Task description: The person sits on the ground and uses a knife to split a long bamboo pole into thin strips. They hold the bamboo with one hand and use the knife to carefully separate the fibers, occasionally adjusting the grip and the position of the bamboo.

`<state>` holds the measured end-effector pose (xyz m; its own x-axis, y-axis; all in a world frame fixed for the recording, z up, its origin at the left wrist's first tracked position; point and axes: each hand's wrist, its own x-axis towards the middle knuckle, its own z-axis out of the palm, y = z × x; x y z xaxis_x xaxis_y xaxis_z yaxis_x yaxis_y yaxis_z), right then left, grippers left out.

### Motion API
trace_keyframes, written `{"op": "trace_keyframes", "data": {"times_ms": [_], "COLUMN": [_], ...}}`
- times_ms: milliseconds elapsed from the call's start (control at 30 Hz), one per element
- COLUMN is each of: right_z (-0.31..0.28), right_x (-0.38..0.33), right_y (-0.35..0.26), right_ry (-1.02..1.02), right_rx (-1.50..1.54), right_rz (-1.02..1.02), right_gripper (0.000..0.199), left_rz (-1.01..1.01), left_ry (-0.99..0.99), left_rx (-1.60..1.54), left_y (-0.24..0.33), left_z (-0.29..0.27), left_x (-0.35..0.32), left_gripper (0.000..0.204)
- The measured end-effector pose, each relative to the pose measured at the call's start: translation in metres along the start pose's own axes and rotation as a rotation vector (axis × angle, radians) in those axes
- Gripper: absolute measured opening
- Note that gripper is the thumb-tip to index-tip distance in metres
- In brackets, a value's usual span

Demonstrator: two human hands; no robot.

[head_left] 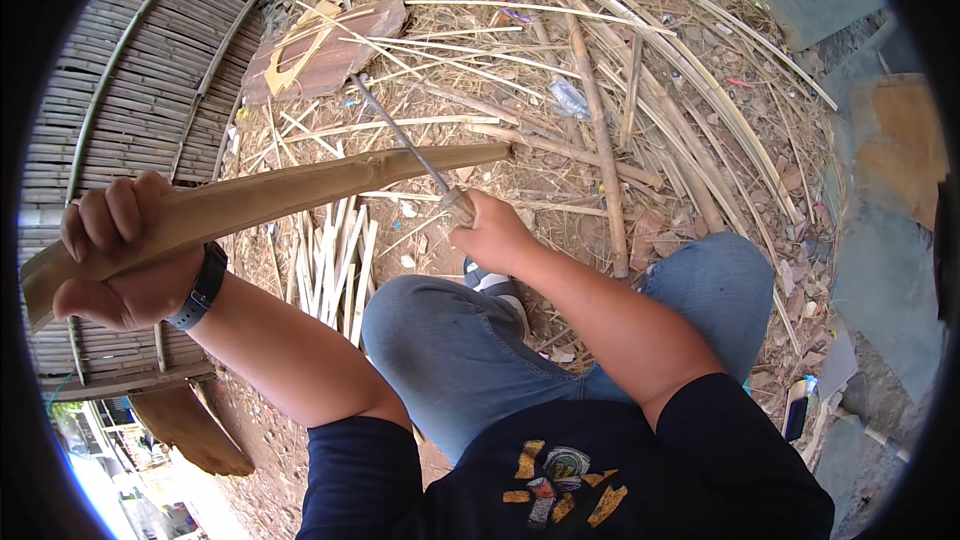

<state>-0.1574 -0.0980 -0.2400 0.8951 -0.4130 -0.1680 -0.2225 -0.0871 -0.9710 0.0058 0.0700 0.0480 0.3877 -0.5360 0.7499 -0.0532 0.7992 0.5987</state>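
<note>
My left hand [125, 250] is wrapped round the near end of a long piece of bamboo [300, 185], which slants up to the right across my front. In my right hand [497, 233] is the wooden handle of a knife [395, 130]. Its long blade shows as a thin dark line, pointing away to the upper left. The blade crosses over the bamboo near its far end; whether the two touch I cannot tell.
Pale split bamboo strips [335, 260] lie piled left of my knee. More strips and poles [600, 140] litter the straw-strewn ground ahead, beside a brown board [325, 55]. A bamboo-slat wall [130, 70] stands at left, and grey sheets [890, 240] lie at right.
</note>
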Motion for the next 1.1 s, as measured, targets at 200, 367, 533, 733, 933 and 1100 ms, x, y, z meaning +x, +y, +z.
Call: {"op": "trace_keyframes", "data": {"times_ms": [200, 367, 533, 733, 933, 1100], "right_z": [0.020, 0.004, -0.001, -0.002, 0.006, 0.025], "right_x": [-0.007, 0.003, -0.028, 0.016, -0.005, -0.008], "right_y": [-0.016, -0.006, -0.065, 0.062, 0.013, 0.018], "right_ry": [0.075, 0.051, -0.053, 0.101, 0.011, 0.025], "right_rx": [-0.018, -0.071, -0.042, -0.132, -0.025, -0.033], "right_rz": [-0.228, -0.046, -0.240, 0.072, 0.070, -0.200], "right_gripper": [0.039, 0.039, 0.039, 0.033, 0.036, 0.041], "left_rz": [0.032, 0.116, 0.089, 0.117, 0.143, 0.116], "left_ry": [0.040, 0.135, 0.102, 0.126, 0.199, 0.195], "left_rx": [0.116, 0.267, 0.253, 0.270, 0.278, 0.251], "left_y": [-0.003, -0.005, -0.011, -0.015, -0.009, 0.003], "left_z": [0.002, -0.001, 0.006, 0.016, 0.006, -0.018], "left_x": [0.007, 0.007, 0.005, 0.010, -0.003, -0.005], "left_gripper": [0.052, 0.055, 0.055, 0.056, 0.056, 0.053]}}
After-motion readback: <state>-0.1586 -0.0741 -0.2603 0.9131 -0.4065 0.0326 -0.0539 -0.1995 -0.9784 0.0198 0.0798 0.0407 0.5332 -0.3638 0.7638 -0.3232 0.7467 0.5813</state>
